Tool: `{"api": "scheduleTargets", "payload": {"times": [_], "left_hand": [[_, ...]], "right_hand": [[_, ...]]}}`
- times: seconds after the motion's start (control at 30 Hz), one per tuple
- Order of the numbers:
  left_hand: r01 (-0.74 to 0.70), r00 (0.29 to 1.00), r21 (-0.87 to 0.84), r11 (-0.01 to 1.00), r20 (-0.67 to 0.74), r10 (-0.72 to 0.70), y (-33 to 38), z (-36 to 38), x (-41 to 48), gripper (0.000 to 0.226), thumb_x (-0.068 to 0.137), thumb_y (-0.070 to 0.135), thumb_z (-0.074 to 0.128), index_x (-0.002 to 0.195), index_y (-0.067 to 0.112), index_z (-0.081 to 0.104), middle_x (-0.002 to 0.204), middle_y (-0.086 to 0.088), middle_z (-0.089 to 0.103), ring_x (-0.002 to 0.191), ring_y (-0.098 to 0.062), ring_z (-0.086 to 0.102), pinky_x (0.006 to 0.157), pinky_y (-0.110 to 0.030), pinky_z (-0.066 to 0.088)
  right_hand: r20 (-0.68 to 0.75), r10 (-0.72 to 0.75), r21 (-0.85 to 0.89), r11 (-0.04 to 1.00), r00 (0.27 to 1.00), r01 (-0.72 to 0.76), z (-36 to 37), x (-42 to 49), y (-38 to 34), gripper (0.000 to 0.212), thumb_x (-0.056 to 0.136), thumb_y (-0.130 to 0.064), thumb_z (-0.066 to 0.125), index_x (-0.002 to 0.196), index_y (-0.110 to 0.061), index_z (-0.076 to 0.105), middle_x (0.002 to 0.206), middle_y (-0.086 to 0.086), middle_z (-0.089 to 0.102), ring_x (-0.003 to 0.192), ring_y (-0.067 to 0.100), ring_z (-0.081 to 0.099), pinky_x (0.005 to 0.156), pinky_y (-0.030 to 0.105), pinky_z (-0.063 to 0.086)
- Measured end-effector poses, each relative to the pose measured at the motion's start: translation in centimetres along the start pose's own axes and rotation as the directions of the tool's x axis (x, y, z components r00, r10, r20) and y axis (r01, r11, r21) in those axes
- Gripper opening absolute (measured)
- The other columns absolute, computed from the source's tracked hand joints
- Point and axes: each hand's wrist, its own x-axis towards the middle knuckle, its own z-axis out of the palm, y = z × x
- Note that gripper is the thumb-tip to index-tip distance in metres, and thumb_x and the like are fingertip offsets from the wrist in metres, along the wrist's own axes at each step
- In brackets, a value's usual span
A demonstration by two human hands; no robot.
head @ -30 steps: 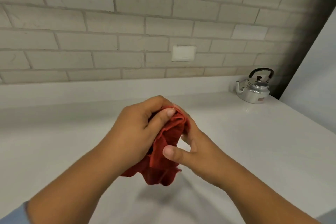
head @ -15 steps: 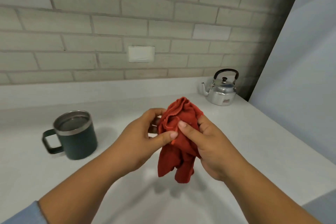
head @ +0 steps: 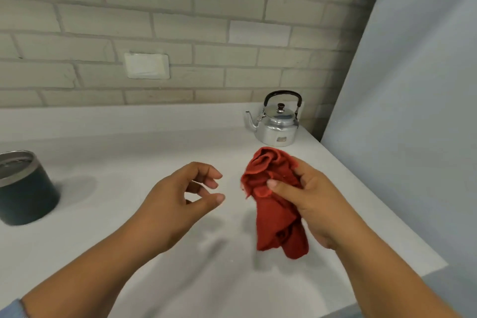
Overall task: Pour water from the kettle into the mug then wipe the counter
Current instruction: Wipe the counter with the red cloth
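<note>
Red cloth (head: 275, 196), bunched and crumpled, hangs above the white counter (head: 129, 227) in the right hand (head: 307, 196), whose thumb and fingers are closed around its upper part while the loose lower folds dangle free and cast a shadow on the surface below. Just left of the cloth, and not touching it, the left hand (head: 180, 196) floats over the counter with its fingers loosely curled and parted, holding nothing. At the far right of the counter, close to the brick wall (head: 180, 20) and the corner, stands the metal kettle (head: 277, 124), upright, its black handle raised and its spout pointing left. At the far left edge of the view sits the dark green mug (head: 23, 188) with a steel rim, partly cut off, upright on the counter and well apart from both hands. A pale plate (head: 146, 65) is set in the wall.
</note>
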Motion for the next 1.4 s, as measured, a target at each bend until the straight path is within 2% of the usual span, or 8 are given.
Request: {"api": "scheduleTargets", "payload": {"times": [0.2,0.43,0.6,0.97,1.13,1.2,1.27,1.4], "left_hand": [[0.001,0.989,0.096,0.995,0.150,-0.016,-0.1,1.8,1.9,0.013,0.083,0.036,0.063,0.088,0.048,0.061,0.093,0.024,0.065,0.084,0.005,0.060,0.064,-0.014,0.044],[-0.030,0.993,0.163,0.986,0.118,0.011,-0.8,3.7,3.7,0.013,0.084,0.033,0.062,0.087,0.046,0.061,0.089,0.024,0.065,0.085,0.006,0.059,0.070,-0.016,0.044],[-0.027,0.995,0.202,0.979,0.101,0.007,-2.0,3.8,4.1,0.013,0.084,0.032,0.063,0.086,0.045,0.061,0.088,0.027,0.064,0.081,0.008,0.059,0.062,-0.003,0.040],[0.048,0.992,0.206,0.977,0.102,-0.070,-4.2,3.0,3.6,0.019,0.084,0.030,0.061,0.090,0.048,0.062,0.086,0.019,0.070,0.075,0.002,0.064,0.064,-0.007,0.043],[0.079,0.990,0.264,0.961,0.090,-0.106,-5.0,2.6,3.2,0.016,0.082,0.038,0.061,0.093,0.050,0.061,0.087,0.023,0.068,0.075,-0.003,0.065,0.067,-0.016,0.047],[0.076,0.992,0.294,0.953,0.078,-0.103,-5.1,2.0,3.1,0.017,0.082,0.042,0.060,0.096,0.051,0.061,0.087,0.026,0.067,0.072,-0.007,0.065,0.068,-0.022,0.049],[0.084,0.993,0.295,0.952,0.059,-0.106,-5.4,1.5,2.9,0.017,0.081,0.044,0.059,0.096,0.052,0.061,0.088,0.025,0.066,0.072,-0.010,0.066,0.070,-0.027,0.051],[0.119,0.989,0.312,0.943,0.050,-0.141,-6.4,0.7,1.9,0.018,0.081,0.041,0.058,0.097,0.051,0.061,0.089,0.023,0.068,0.072,-0.015,0.068,0.074,-0.034,0.054]], "right_hand": [[-0.431,-0.009,-0.204,0.975,0.902,-0.088,-11.2,-1.4,-0.6,0.041,0.086,-0.014,0.065,0.080,-0.055,0.066,0.082,-0.019,0.073,0.075,0.004,0.070,0.059,0.017,0.053],[-0.685,-0.062,-0.546,0.702,0.726,-0.457,-19.3,-1.3,3.9,0.022,0.080,-0.025,0.068,0.098,-0.028,0.054,0.078,-0.012,0.058,0.071,0.008,0.055,0.056,0.023,0.038],[-0.689,-0.008,-0.659,0.423,0.725,-0.622,-20.8,-1.3,9.1,0.032,0.080,-0.026,0.066,0.111,-0.023,0.056,0.086,0.004,0.057,0.072,0.023,0.056,0.063,0.032,0.045],[-0.614,0.010,-0.741,0.335,0.789,-0.581,-15.0,-0.9,16.5,0.045,0.098,-0.019,0.038,0.141,-0.010,0.039,0.153,0.013,0.031,0.142,0.029,0.027,0.114,0.044,0.029],[-0.290,-0.031,-0.792,0.569,0.957,-0.221,-9.7,0.1,15.9,0.041,0.092,-0.005,0.048,0.131,-0.013,0.055,0.142,0.006,0.050,0.130,0.018,0.045,0.113,0.022,0.027],[-0.351,-0.090,-0.667,0.722,0.932,-0.181,-10.9,0.6,14.4,0.041,0.087,0.006,0.051,0.123,-0.010,0.062,0.129,0.009,0.060,0.113,0.015,0.055,0.103,0.010,0.032],[-0.487,-0.095,-0.600,0.759,0.868,-0.253,-14.4,1.5,13.2,0.041,0.087,0.004,0.049,0.123,-0.012,0.061,0.127,0.008,0.061,0.109,0.018,0.058,0.099,0.027,0.047],[-0.582,0.067,-0.723,0.415,0.811,-0.553,-19.9,2.6,14.1,0.049,0.094,-0.021,0.049,0.139,-0.004,0.041,0.145,0.018,0.040,0.130,0.034,0.040,0.109,0.044,0.034]]}}
